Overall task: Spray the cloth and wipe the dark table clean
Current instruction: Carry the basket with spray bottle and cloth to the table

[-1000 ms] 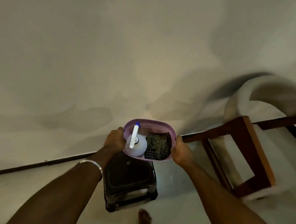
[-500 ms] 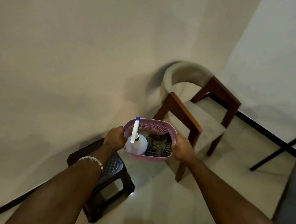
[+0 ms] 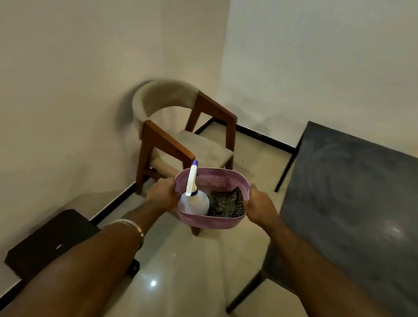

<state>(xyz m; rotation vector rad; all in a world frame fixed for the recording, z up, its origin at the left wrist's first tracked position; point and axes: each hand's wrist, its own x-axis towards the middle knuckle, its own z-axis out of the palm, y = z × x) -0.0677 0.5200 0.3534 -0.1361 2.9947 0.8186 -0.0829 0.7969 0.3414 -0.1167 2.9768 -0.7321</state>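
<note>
I hold a pink perforated basket (image 3: 209,221) in front of me over the floor. My left hand (image 3: 162,194) grips its left rim and my right hand (image 3: 259,205) grips its right rim. Inside the basket a white spray bottle (image 3: 194,203) with a blue-tipped nozzle stands on the left. A dark checked cloth (image 3: 226,205) lies bunched on the right. The dark table (image 3: 367,208), with a grey smeared top and thin black legs, stands to the right of the basket.
A wooden armchair (image 3: 179,134) with beige cushions sits in the room's corner beyond the basket. A low dark stool (image 3: 49,239) stands at the lower left against the wall. Glossy tiled floor (image 3: 190,272) lies between stool, chair and table.
My view has swung to the right while both hands carry the basket. The stool has slid to the lower left, the chair to the centre, and the dark table has come into view.
</note>
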